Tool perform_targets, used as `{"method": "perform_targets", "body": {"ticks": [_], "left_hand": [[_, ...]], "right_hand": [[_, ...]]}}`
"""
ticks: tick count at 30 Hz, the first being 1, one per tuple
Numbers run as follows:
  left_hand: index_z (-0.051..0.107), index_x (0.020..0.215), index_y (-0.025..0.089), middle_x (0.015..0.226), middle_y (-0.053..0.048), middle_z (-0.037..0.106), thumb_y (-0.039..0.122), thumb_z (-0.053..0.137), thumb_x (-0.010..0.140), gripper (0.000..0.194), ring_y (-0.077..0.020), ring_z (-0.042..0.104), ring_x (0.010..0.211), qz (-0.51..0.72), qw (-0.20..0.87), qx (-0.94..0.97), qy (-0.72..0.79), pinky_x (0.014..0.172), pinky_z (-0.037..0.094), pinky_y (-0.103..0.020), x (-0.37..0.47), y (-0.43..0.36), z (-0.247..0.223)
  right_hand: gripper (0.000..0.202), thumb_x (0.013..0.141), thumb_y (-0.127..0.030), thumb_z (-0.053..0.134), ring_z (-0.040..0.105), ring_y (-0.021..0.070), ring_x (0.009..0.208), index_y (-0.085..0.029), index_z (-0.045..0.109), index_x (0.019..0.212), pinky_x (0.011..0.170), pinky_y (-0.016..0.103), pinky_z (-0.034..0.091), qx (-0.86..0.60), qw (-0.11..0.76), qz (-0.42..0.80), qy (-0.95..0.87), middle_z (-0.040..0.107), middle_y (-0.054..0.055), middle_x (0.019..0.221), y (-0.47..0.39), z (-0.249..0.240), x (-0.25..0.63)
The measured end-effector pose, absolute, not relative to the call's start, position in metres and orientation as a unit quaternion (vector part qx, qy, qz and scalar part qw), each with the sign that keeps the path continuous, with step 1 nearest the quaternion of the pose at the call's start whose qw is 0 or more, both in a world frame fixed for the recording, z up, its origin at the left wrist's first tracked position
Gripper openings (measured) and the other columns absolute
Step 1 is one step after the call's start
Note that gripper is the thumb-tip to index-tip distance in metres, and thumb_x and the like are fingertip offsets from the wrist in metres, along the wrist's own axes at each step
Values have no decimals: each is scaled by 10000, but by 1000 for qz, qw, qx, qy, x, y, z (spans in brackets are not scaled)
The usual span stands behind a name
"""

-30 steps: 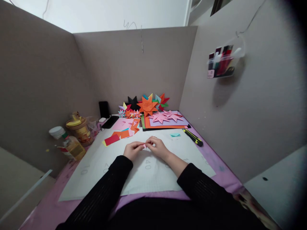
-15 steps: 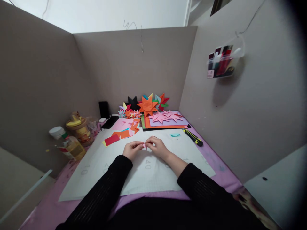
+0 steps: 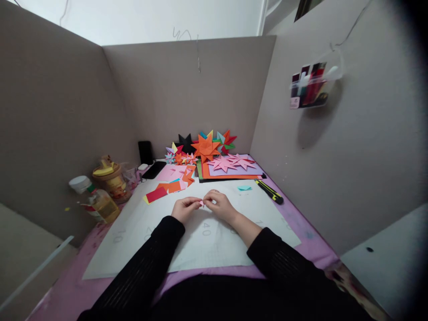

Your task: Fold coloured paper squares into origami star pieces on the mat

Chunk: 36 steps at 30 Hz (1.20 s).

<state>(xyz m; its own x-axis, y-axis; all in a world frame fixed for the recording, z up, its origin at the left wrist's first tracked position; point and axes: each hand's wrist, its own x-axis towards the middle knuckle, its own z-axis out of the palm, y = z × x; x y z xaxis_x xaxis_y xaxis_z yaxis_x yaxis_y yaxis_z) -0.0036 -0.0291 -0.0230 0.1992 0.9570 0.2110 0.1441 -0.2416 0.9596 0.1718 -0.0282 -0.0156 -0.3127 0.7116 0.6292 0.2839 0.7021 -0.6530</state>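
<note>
A small folded piece of pink paper [image 3: 201, 203] is pinched between both hands above the white sheet [image 3: 214, 254]. My left hand [image 3: 183, 209] grips it from the left with thumb and fingertips. From the right, my right hand [image 3: 219, 204] pinches its other side, the fingers closed. Much of the paper is hidden by the fingertips. Beyond the right hand lies a small folded turquoise paper [image 3: 244, 188]. Red paper [image 3: 156, 195] and orange paper [image 3: 174, 187] pieces lie past the left hand.
A yellow-black utility knife [image 3: 270, 192] lies at the right. Folded paper stars [image 3: 206, 147] stand at the back, with pink stars [image 3: 223, 163] on stacked coloured sheets. A bottle [image 3: 104, 206], a tub [image 3: 113, 180] and a phone [image 3: 154, 170] are at the left. Grey panels surround the table.
The pink paper is turned slightly between the fingertips and less of it shows. Both hands stay almost in the same place.
</note>
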Motion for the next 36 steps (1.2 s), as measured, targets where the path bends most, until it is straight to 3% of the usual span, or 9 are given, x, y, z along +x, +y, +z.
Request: {"method": "perform_targets", "body": {"ticks": [12,17,23,29,36], "left_hand": [[708,770,155,794,-60,690,333,637,695,206,-154,611,685,448,411,669,428,669,505,-262,-3,-32,-21],[695,765,144,656,-42,668,342,653,679,220,-139,586,603,445,412,667,433,602,489,-251,-2,-33,-20],[677,759,136,638,-39,666,356,639,688,235,-128,576,559,440,405,671,438,554,469,-236,-2,-34,-20],[678,738,142,728,-56,687,345,600,722,218,-156,612,684,442,368,690,440,627,478,-240,-1,-36,-15],[670,715,149,712,-42,680,327,594,706,194,-158,617,693,464,356,667,462,617,482,-235,-1,-35,-15]], "right_hand": [[135,794,-148,506,522,161,728,-213,613,743,735,316,423,-305,466,181,-810,604,24,717,-28,-18,173],[123,780,-138,506,509,159,715,-208,592,727,707,306,418,-309,464,175,-811,577,21,697,-29,-19,172],[91,766,-148,530,513,138,686,-195,585,710,665,274,415,-329,480,206,-786,567,9,693,-31,-18,170],[89,774,-178,533,534,126,686,-176,606,722,640,249,424,-356,484,270,-753,595,15,724,-31,-17,169],[140,809,-213,500,555,131,715,-170,631,789,641,249,427,-363,486,306,-733,627,27,767,-27,-21,169]]}}
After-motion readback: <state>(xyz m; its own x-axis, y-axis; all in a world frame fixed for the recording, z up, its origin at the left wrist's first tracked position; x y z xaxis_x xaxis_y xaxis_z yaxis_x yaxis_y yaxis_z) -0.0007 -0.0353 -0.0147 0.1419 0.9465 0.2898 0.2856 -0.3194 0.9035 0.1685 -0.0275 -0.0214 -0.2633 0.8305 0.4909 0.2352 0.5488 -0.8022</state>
